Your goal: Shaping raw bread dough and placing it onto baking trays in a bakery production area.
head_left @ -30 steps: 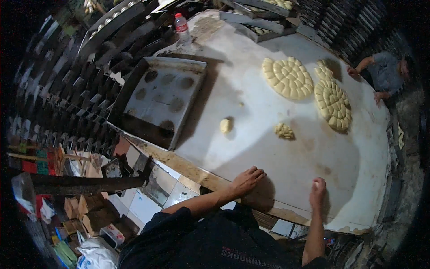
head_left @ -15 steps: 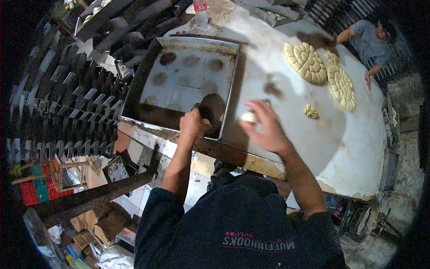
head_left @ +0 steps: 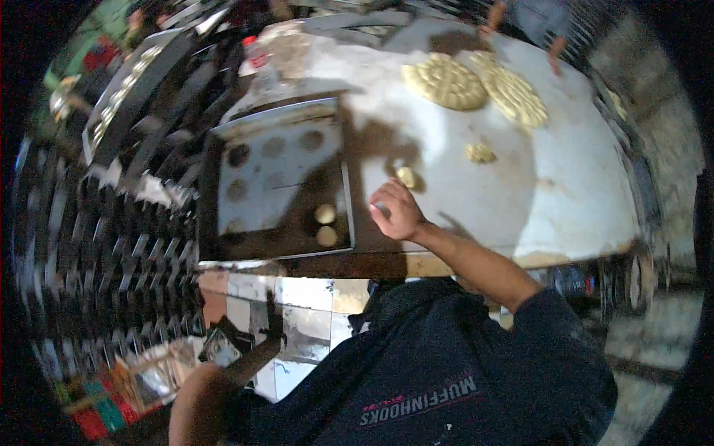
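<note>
"Which way does the pale dough ball (head_left: pixel 405 177) lie from the right hand (head_left: pixel 398 214)?"

"On the surface (head_left: pixel 573 178), just beyond the knuckles, on the side away from the body. It looks roundish, so no long axis stands out. I can't tell whether skin meets dough."

"And the left hand?"

"Out of view. Only the left arm (head_left: pixel 195 405) shows, blurred at lower left, so the right is the nearer one I can see."

"How are the right fingers (head_left: pixel 390 195)?"

"Curled in, thumb close to them. A light patch shows there, but whether they grip anything I cannot tell."

"What's left of them?"

"The tray (head_left: pixel 349 193), its near rim just beside the hand, with a pair of dough pieces (head_left: pixel 326 236) in its near right corner."
</note>
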`<state>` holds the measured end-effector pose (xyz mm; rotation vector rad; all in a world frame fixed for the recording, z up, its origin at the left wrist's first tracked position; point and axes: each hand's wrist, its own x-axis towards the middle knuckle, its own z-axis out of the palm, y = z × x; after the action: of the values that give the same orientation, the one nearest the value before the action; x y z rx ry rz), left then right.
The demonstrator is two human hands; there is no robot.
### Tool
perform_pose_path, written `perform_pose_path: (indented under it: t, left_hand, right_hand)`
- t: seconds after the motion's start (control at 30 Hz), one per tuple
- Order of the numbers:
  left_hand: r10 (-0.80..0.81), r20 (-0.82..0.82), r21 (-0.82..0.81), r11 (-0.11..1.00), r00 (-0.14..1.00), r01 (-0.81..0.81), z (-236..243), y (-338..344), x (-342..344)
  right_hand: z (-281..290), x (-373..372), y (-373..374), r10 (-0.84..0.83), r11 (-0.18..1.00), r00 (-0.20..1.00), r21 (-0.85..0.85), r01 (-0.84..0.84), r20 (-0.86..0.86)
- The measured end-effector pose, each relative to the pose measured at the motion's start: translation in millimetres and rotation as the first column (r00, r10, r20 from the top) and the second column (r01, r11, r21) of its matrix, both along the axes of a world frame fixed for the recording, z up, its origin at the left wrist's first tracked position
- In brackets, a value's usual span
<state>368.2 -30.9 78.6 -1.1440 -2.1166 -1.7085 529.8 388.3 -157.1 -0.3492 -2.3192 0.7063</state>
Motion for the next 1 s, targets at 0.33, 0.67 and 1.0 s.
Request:
perform_pose_path:
  t: [0.33, 0.67, 1.0]
  left_hand:
    - [-0.263, 0.343, -0.317, 0.871, 0.902, 0.375, 1, 300, 120]
    - [-0.17, 0.299, -0.655, 0.679, 0.939, 0.332, 37, 290, 147]
    - [-0.355, 0.422, -0.61, 0.57, 0.834, 0.551, -363, 834, 243]
  right_hand:
    - [-23, 123, 73, -0.404, 0.915, 0.913, 0.019, 0.403, 0.054]
    - [-80, 317, 117, -0.806, 0.556, 0.588, -0.254, 0.792, 0.068]
    - [-133, 429, 235, -0.831, 0.542, 0.519, -0.083, 0.836, -0.202]
